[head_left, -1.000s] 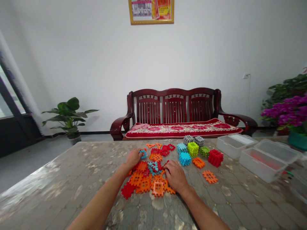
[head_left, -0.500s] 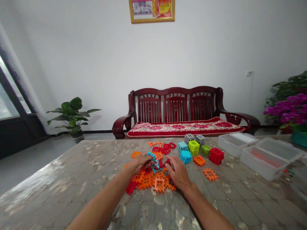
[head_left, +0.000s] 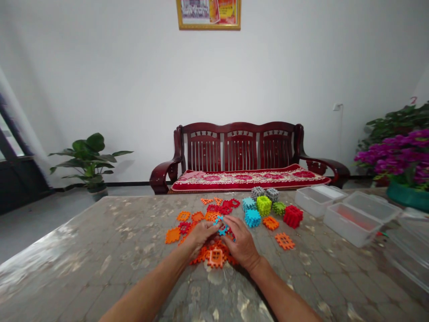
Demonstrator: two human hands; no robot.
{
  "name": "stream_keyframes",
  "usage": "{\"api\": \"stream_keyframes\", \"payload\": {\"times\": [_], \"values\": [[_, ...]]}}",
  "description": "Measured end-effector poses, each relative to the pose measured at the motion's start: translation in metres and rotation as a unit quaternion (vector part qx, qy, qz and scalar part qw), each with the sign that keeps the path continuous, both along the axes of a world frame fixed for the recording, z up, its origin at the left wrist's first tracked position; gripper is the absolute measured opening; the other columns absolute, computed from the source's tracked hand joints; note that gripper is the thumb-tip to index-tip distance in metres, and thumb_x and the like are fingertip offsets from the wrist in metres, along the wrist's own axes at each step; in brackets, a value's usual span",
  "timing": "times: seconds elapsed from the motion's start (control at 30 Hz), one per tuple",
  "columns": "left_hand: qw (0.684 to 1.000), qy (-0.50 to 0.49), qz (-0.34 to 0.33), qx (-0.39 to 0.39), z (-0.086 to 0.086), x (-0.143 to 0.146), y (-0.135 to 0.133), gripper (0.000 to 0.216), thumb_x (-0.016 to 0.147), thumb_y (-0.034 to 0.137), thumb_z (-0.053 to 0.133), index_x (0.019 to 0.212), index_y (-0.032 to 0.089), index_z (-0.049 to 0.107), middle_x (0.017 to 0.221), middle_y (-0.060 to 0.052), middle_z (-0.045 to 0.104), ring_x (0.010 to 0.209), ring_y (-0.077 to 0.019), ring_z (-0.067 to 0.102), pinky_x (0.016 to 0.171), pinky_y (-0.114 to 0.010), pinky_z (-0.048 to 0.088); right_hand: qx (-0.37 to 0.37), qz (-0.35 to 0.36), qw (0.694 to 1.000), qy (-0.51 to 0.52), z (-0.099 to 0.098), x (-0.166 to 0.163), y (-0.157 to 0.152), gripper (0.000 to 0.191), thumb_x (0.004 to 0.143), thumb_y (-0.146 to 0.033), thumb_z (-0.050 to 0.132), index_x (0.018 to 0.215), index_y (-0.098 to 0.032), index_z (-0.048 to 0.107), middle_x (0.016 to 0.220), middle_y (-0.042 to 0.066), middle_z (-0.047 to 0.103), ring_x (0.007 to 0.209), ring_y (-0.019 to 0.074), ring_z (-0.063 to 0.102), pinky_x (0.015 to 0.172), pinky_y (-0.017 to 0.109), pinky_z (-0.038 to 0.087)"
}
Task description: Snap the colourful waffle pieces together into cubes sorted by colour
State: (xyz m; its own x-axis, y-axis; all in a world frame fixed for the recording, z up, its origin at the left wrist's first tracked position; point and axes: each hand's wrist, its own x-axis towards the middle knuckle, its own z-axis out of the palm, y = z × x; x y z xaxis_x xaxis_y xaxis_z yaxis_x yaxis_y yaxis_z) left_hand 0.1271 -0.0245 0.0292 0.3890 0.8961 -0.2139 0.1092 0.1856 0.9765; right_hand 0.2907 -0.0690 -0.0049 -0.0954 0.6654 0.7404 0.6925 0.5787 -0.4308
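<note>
Above a pile of loose interlocking plastic tiles, my left hand (head_left: 200, 236) pinches a blue interlocking tile (head_left: 221, 230) between thumb and fingers. My right hand (head_left: 242, 243) closes on the same blue piece from the other side. Whether it is one tile or two joined is too small to tell. Under and around my hands lie orange tiles (head_left: 215, 257) and red tiles (head_left: 184, 227), partly hidden by the fingers. An orange square tile (head_left: 172, 235) lies left of my left hand.
Stacks of blue (head_left: 252, 218), lime (head_left: 264, 206), grey (head_left: 258, 192) and red tiles (head_left: 293, 217) stand right of the pile. Clear plastic boxes (head_left: 350, 226) sit farther right. A flowerpot (head_left: 407, 196) is at the right edge, with a wooden bench (head_left: 239, 147) behind the table.
My right hand has come in from the right and closed on the blue piece beside my left hand. The view has shifted slightly to the right.
</note>
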Motion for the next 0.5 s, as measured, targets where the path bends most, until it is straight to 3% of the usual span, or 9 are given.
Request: {"api": "stream_keyframes", "payload": {"times": [0.07, 0.17, 0.27, 0.4, 0.5], "values": [[0.999, 0.024, -0.009, 0.026, 0.002, 0.001, -0.003, 0.048, 0.069, 0.064, 0.07, 0.073, 0.018, 0.059, 0.059, 0.004, 0.06, 0.053, -0.0084, 0.054, 0.048, -0.019, 0.037, 0.001, -0.011, 1.0, 0.003, 0.001, 0.002, 0.0, 0.044, 0.087, -0.019, 0.056, 0.131, -0.024, 0.058, 0.127, 0.009, 0.064, 0.119, 0.0217, 0.059, 0.105, 0.042, 0.047], [0.996, 0.051, 0.007, 0.073, 0.008, -0.007, -0.004, 0.05, 0.079, 0.063, 0.057, 0.099, 0.018, 0.065, 0.087, -0.004, 0.073, 0.072, -0.0139, 0.066, 0.054, -0.02, 0.043, 0.002, -0.086, 0.996, 0.006, 0.003, 0.015, 0.005, 0.042, 0.087, -0.023, 0.058, 0.128, -0.021, 0.059, 0.124, 0.011, 0.065, 0.117, 0.0226, 0.059, 0.104, 0.04, 0.045], [0.983, 0.058, 0.113, 0.135, 0.007, -0.035, 0.001, 0.056, 0.086, 0.056, 0.049, 0.124, 0.017, 0.06, 0.107, -0.01, 0.074, 0.083, -0.0173, 0.07, 0.063, -0.025, 0.051, -0.019, -0.223, 0.975, 0.01, 0.004, 0.04, 0.012, 0.044, 0.085, -0.031, 0.061, 0.127, -0.017, 0.059, 0.121, 0.013, 0.066, 0.112, 0.0258, 0.058, 0.1, 0.041, 0.044], [0.921, 0.121, 0.289, 0.232, -0.012, -0.094, 0.015, 0.054, 0.083, 0.052, 0.051, 0.122, 0.016, 0.061, 0.104, -0.011, 0.074, 0.088, -0.0223, 0.07, 0.076, -0.033, 0.055, -0.084, -0.357, 0.93, -0.013, 0.005, 0.07, 0.016, 0.054, 0.084, -0.037, 0.063, 0.133, -0.016, 0.054, 0.119, 0.012, 0.067, 0.109, 0.0277, 0.056, 0.097, 0.039, 0.04], [0.868, 0.188, 0.366, 0.276, -0.028, -0.132, 0.023, 0.047, 0.084, 0.046, 0.048, 0.119, 0.019, 0.063, 0.103, -0.009, 0.074, 0.092, -0.0226, 0.069, 0.084, -0.035, 0.054, -0.122, -0.402, 0.907, -0.033, 0.006, 0.078, 0.018, 0.058, 0.085, -0.039, 0.063, 0.136, -0.016, 0.05, 0.118, 0.011, 0.068, 0.109, 0.0283, 0.056, 0.093, 0.037, 0.038]]}}
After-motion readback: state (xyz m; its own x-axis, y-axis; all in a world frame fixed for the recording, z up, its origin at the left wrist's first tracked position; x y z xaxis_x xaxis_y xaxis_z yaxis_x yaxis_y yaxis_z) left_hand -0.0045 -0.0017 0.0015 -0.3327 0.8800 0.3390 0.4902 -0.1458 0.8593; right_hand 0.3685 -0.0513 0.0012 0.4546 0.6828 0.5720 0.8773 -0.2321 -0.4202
